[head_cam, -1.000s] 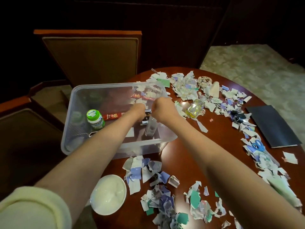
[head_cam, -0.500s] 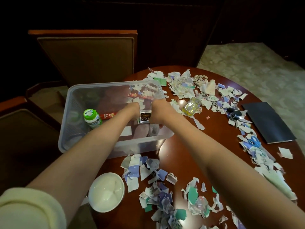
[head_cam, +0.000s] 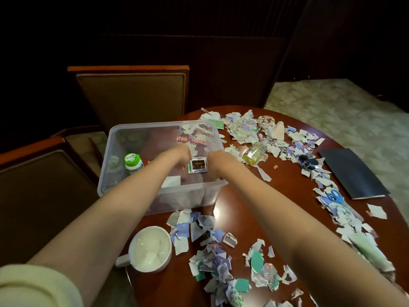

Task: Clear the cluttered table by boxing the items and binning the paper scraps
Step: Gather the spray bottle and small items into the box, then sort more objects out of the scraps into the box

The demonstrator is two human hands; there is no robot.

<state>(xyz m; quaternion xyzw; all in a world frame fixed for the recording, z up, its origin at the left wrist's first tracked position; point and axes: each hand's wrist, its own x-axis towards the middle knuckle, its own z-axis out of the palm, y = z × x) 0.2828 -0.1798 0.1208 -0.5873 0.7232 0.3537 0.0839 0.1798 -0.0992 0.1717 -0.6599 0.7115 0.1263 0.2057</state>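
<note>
Item: foil packet (head_cam: 197, 166), centre frame, flat face up, inside the box (head_cam: 155, 127), above its floor. Grip: left hand (head_cam: 180, 157) pinches its left edge, right hand (head_cam: 218, 163) its right, fingers curled. Floor lies directly beneath, so letting go probably suffices.

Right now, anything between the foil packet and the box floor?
Nothing visible. The left hand and right hand hold the foil packet over the open clear box. The green-capped bottle stands off to its left; the floor under the hands is partly hidden.
</note>
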